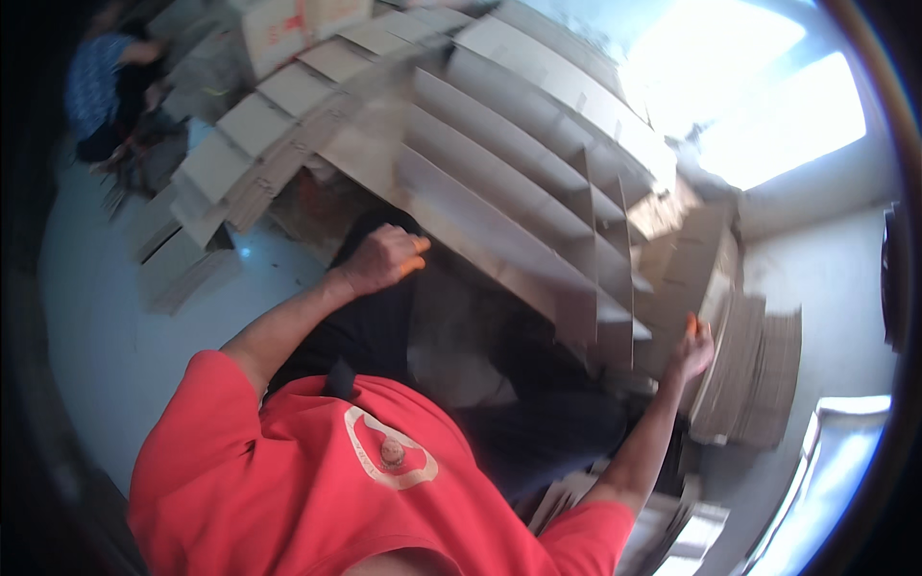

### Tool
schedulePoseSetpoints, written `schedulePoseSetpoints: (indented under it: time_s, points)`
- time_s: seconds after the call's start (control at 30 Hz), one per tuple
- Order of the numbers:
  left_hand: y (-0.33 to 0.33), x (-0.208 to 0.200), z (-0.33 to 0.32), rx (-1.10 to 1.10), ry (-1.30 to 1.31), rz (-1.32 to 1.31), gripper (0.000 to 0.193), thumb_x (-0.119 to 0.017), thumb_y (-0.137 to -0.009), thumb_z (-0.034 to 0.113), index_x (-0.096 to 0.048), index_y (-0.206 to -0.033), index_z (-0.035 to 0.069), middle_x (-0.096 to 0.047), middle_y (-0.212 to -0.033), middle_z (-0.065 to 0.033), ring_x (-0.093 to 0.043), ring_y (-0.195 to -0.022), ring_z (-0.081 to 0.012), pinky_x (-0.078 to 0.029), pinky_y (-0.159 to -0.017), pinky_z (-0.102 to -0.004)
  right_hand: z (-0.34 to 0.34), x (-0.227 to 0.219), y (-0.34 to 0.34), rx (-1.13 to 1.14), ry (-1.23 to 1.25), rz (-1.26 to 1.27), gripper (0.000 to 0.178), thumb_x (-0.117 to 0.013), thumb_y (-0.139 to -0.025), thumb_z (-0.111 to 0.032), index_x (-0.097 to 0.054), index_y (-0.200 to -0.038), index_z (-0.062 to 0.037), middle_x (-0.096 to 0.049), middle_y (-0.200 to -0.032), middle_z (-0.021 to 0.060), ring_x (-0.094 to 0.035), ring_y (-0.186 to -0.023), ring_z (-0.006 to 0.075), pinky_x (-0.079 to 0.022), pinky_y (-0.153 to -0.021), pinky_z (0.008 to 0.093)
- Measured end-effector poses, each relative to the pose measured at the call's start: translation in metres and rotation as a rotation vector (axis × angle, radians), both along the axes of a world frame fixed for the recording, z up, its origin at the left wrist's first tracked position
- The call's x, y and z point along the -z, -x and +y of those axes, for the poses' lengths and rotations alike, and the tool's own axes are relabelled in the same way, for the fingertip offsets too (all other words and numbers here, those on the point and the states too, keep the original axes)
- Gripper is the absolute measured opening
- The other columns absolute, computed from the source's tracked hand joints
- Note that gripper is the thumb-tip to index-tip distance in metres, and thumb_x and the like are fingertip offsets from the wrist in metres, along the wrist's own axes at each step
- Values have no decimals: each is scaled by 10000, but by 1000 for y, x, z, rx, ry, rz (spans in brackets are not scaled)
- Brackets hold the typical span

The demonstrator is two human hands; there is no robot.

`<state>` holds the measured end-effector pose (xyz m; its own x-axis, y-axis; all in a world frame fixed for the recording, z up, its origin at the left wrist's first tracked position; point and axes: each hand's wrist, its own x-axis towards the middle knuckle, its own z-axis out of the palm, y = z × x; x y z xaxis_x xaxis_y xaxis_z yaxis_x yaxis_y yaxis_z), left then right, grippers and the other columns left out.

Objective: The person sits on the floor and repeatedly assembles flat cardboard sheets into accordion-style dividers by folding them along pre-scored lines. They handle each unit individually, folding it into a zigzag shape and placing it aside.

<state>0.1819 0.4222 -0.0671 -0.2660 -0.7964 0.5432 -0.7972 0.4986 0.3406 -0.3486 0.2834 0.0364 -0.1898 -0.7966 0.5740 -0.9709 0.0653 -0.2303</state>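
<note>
My left hand (386, 259), with orange covers on its fingers, is curled closed above my dark-trousered knee; nothing shows in it. It is beside the near edge of a cardboard divider grid (509, 211), whose long strips stand upright, with crossing strips slotted in at the right end. My right hand (693, 353), also with orange on its fingers, reaches out to the right. Its fingers close at the edge of a cardboard piece (709, 259) beside a stack of flat cardboard (754, 370). Blur softens the exact grip.
A curved row of cardboard stacks (259, 123) runs behind the grid on the left, with printed cartons (274, 36) beyond. At the far left a person in a blue patterned top (96, 86) sits low. More cardboard strips (663, 528) lie by my right forearm. A bright window is at upper right.
</note>
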Motion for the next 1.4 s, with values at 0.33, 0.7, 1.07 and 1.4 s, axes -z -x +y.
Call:
schedulePoseSetpoints:
  time_s: [0.33,0.7,1.07,1.4]
  points:
    - [14,-38,-24,27,114,157,422,-769,-711,103,-624,-1095,8,-658,-945,-114,-622,-878,-296,-495,-772,-372,8,-105,-63,-98,412,-227,250,-684,-884,-276,-670,-872,-27,-683,-754,36,-589,-563,124,-459,-506,294]
    - [68,-40,-106,161,10,25,422,-769,-715,147,-598,-1087,48,-640,-928,-50,-594,-891,-234,-447,-860,-373,19,-88,-214,-555,-281,-399,191,-655,-851,-71,-670,-975,74,-705,-937,143,-435,-558,51,-405,-519,227]
    - [80,-28,-120,136,45,56,60,-618,-667,62,-579,-622,74,-579,-595,-77,-581,-663,-239,-484,-649,-376,-1,-56,-225,-584,-402,-366,417,-668,-816,-14,-603,-1227,18,-413,-598,23,-393,-573,65,-387,-550,223]
    - [80,-29,-123,107,16,68,96,-633,-724,82,-558,-665,75,-550,-622,-70,-565,-687,-231,-484,-623,-371,-26,-54,-235,-730,-488,-345,277,-645,-814,61,-665,-1089,29,-455,-689,-40,-397,-653,29,-422,-629,193]
